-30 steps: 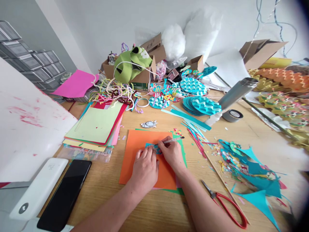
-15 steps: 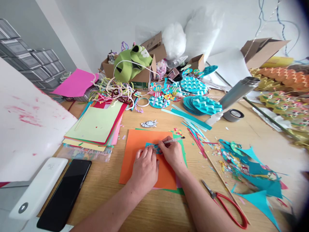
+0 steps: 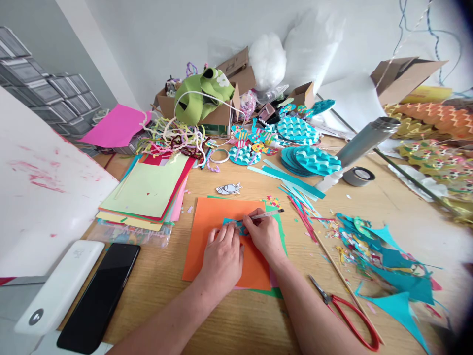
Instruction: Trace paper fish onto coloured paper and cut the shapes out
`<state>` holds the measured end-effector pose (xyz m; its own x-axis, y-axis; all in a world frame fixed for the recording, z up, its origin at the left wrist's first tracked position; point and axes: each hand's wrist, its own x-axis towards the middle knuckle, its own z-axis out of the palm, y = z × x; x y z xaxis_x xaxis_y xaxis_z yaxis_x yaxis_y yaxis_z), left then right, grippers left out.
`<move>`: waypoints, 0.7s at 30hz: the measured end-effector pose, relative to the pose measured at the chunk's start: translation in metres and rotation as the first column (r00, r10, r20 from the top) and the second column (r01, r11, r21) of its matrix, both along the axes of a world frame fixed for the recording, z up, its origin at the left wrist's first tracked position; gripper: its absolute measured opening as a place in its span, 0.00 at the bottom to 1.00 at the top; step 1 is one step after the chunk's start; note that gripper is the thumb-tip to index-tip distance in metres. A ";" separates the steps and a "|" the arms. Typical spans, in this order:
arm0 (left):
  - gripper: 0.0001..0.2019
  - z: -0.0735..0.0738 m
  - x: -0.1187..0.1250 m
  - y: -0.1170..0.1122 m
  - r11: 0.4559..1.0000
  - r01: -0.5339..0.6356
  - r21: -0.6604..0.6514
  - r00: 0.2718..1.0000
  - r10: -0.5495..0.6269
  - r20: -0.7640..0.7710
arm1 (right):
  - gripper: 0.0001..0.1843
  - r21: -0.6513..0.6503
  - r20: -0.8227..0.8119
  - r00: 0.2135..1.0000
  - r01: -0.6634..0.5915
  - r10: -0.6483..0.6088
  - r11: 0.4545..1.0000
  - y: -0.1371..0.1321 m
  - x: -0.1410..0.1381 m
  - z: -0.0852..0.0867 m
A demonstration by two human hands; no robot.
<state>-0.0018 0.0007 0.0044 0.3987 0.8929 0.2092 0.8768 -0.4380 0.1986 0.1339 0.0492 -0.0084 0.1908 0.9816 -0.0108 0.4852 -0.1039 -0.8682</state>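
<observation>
both forearms come up from the bottom edge, hands nearly meeting. the left hand point(image 3: 221, 254) lies palm down, fingers stretched out nearly flat, tips pressing a small blue paper point(image 3: 242, 230). the right hand point(image 3: 264, 236) pinches a pencil point(image 3: 268, 214) between thumb and fingers. the blue paper rests on an orange sheet point(image 3: 209, 212) on a wooden table point(image 3: 166, 281), before a pale wall point(image 3: 177, 39). the pencil's long axis runs crosswise, its dark end to the right, the other end pointing left and slightly down, beside the left fingertips. the blue paper's long axis is hidden by the hands.
</observation>
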 end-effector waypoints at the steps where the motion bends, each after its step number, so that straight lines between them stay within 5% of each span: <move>1: 0.18 0.000 0.000 0.000 1.000 0.002 -0.001 1.000 -0.002 0.000 | 0.10 0.001 0.003 1.000 -0.001 0.001 1.000 0.000 0.000 0.000; 21: 0.17 -0.002 0.000 0.000 1.000 0.005 0.030 1.000 -0.005 0.010 | 0.09 0.007 0.025 0.999 -0.040 0.040 0.999 -0.001 0.000 0.003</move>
